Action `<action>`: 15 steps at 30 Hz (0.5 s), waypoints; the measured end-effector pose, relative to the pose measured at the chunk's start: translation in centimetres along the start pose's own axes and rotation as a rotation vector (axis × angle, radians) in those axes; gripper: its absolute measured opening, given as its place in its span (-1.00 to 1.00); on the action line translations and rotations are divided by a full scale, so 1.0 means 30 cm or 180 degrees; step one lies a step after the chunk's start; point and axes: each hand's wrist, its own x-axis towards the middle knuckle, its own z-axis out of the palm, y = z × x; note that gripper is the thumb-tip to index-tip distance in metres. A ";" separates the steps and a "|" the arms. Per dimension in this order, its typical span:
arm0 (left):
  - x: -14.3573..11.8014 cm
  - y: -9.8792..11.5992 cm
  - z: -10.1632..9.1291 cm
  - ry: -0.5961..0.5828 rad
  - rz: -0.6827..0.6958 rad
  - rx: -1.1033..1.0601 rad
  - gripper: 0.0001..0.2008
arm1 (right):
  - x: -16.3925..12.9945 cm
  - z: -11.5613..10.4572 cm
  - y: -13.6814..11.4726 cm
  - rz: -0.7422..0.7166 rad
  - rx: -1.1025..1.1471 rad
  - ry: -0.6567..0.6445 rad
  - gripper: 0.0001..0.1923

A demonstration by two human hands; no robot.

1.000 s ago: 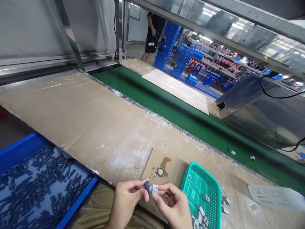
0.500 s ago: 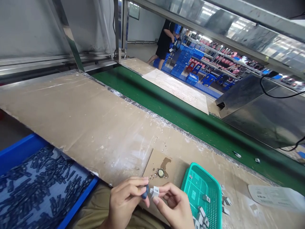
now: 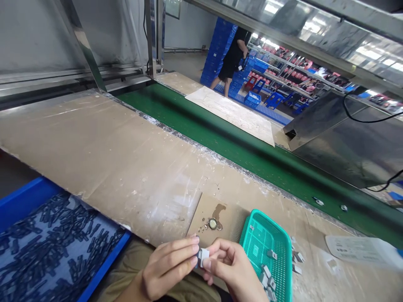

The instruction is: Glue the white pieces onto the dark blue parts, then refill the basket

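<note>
My left hand is closed, its fingers lying along a small dark blue-black piece that they mostly cover. Between thumb and fingers of my right hand is a small white-grey block. Piece and block meet end to end in front of my lap; whether one sits inside the other is hidden. Just beyond the hands, a small round metallic cap rests on a brown board amid spilled liquid. To the right stands a green basket with several similar grey blocks.
A blue crate at lower left holds many dark pieces. Loose blocks and a translucent plastic container lie right of the basket. Beyond the worktable runs a green conveyor belt. A person stands farther back.
My hands have come together, closing the gap between dark piece and white block. Two small items on the belt have shifted right. The person behind has moved right.
</note>
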 end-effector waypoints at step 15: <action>0.022 -0.082 -0.043 -0.0732 -0.0430 0.1142 -0.59 | 0.196 -0.109 -0.064 -0.0134 -0.1009 0.0522 -0.68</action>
